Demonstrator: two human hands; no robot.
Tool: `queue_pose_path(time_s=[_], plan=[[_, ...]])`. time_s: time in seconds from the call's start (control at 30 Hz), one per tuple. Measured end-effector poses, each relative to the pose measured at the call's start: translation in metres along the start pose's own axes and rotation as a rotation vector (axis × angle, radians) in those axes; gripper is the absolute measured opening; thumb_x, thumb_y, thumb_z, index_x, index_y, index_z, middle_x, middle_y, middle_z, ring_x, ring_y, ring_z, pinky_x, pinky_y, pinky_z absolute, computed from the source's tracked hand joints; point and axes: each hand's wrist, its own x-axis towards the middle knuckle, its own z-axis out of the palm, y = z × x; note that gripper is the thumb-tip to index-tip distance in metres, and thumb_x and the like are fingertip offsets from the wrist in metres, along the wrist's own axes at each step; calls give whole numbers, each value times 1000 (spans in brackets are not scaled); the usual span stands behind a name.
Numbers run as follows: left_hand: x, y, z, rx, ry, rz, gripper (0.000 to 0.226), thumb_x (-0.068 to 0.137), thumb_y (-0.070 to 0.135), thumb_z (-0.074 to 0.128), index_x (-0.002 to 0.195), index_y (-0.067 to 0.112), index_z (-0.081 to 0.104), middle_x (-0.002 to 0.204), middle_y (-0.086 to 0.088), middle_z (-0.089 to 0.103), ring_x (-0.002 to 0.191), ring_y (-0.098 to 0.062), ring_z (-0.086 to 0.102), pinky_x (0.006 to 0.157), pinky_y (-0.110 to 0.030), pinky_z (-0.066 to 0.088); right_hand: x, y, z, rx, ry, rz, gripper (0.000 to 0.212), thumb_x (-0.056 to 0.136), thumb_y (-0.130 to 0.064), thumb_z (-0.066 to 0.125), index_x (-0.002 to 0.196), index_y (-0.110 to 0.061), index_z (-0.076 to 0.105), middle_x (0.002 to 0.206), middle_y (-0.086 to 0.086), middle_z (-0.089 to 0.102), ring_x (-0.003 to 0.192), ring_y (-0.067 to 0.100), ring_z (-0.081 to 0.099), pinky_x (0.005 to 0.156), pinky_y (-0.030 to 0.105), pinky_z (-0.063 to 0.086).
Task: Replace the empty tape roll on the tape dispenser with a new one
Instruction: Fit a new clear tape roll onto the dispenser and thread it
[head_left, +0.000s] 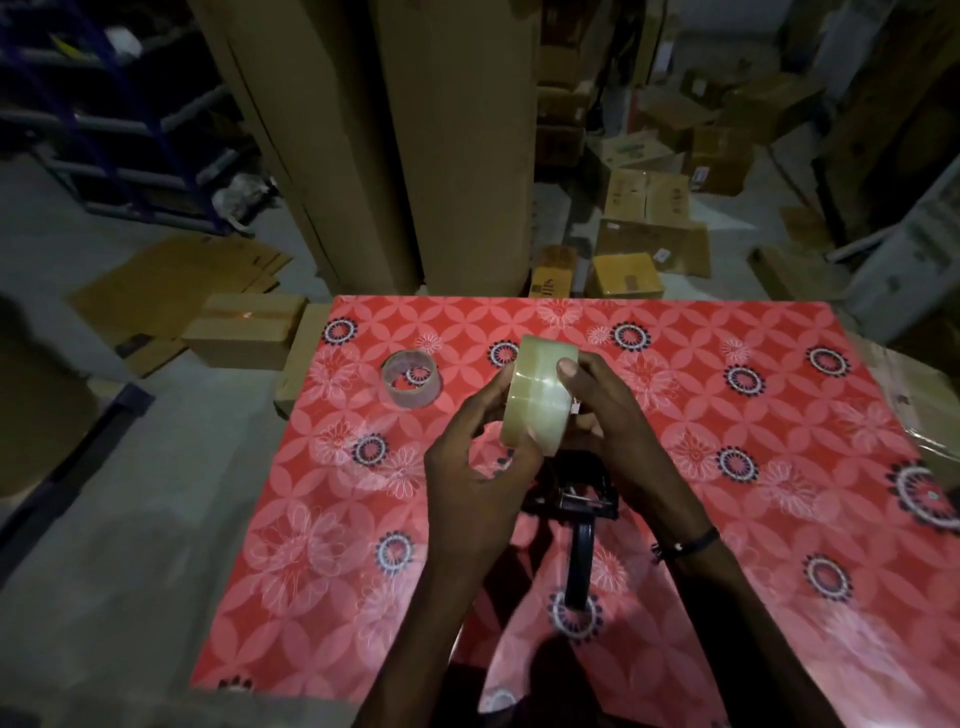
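Clear full tape roll (537, 397) held above black dispenser (576, 514); left hand (470, 467) and right hand (605, 421) each clasp it. Empty core (411, 385) lies left. Likely next: seat roll on hub.

light: dim, storeroom | floor: grey concrete floor (93, 545) | table: red floral-patterned tablecloth (769, 415) | behind: tall upright brown cardboard rolls (395, 140) | left: blue metal shelving rack (119, 130), flattened cardboard sheets (171, 280) | right: scattered brown cardboard boxes (649, 197)
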Motion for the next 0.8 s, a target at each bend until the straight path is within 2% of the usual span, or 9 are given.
queue_pose_path(time_s=[0.07,0.17,0.23,0.3,0.33,0.43,0.57,0.7,0.8], plan=[[-3,1,-3,12,-32,-5,62,87,4,70,145,26,63,137,14,71,129,-6,67,101,-18,52,-4,2,0,13,15,27,65,83,-63,72,134,-22,67,134,15,72,107,42,79,82,51,67],[-14,-2,-9,34,-60,-23,67,86,0,65,148,24,60,141,11,69,132,-12,65,105,-25,53,-15,10,1,7,22,43,60,88,-62,71,133,-23,69,132,14,74,111,41,78,92,57,63],[-23,-4,-14,31,-62,-40,70,85,-2,64,148,27,58,139,15,69,130,-11,66,104,-24,53,-23,15,1,-9,7,70,55,93,-63,70,134,-26,70,130,8,76,110,34,80,91,50,65],[-30,-4,-17,22,-64,-64,71,84,-3,64,147,30,59,133,18,70,123,-9,69,98,-18,53,-30,20,2,-13,-6,96,53,96,-64,68,136,-28,69,128,3,78,108,25,82,84,39,66],[-32,-3,-17,18,-62,-79,72,83,-3,64,146,30,59,131,18,71,119,-8,70,95,-15,53,-32,23,3,-8,-7,106,53,96,-64,68,136,-28,68,128,3,78,108,23,81,82,37,66],[-35,0,-14,-22,-47,-136,70,83,-3,64,145,30,61,128,20,73,116,-7,71,89,-13,54,-34,28,4,-22,-3,122,58,94,-67,64,139,-30,68,133,4,77,114,26,79,86,44,67],[-30,0,-8,-18,-15,-163,68,86,-6,65,141,33,63,125,26,74,114,-6,72,88,-13,54,-33,27,3,-21,-12,116,54,96,-58,60,140,-28,67,130,5,78,110,25,81,81,33,66],[-22,-2,-2,-42,22,-178,63,85,-1,63,140,30,65,125,15,77,112,-11,74,89,-26,61,-32,27,3,-25,-20,94,50,96,-51,63,136,-23,68,119,-2,81,102,18,82,78,26,64],[-11,-1,0,-46,45,-157,58,86,2,62,139,23,68,124,8,78,112,-13,75,91,-29,61,-30,27,2,8,-13,74,46,97,-48,66,135,-22,70,120,-5,81,105,14,81,81,26,64]])
